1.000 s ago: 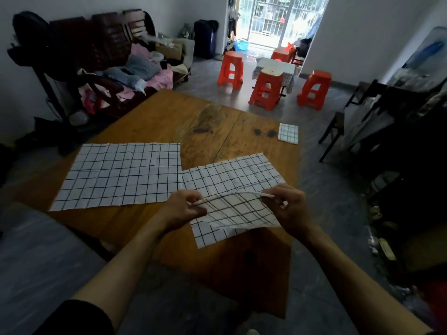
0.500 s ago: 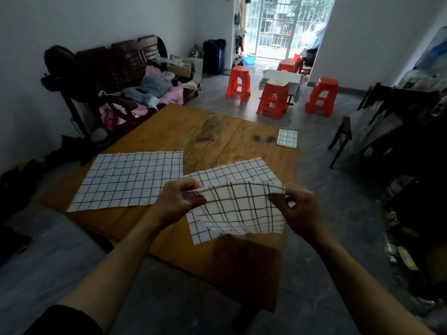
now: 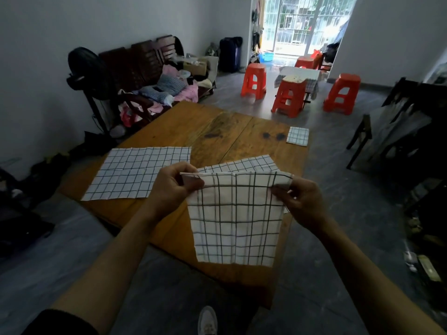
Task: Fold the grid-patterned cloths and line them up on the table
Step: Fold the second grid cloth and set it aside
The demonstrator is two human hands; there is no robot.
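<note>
Left hand [image 3: 173, 187], right hand [image 3: 298, 201] — pinched, raised

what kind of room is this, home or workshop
Most likely a lived-in home living room: a wooden bench heaped with clothes, red plastic stools round a small table, and a barred balcony door at the back.

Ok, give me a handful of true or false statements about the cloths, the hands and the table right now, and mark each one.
1. Both hands pinch the top edge of one grid cloth. True: left hand and right hand hold the held cloth.
2. The held cloth lies flat on the table. False: it hangs from the hands.
3. A small folded cloth sits near the far right corner of the table. True.
4. The unfolded cloth at left is crumpled in a heap. False: it lies spread flat.
</note>
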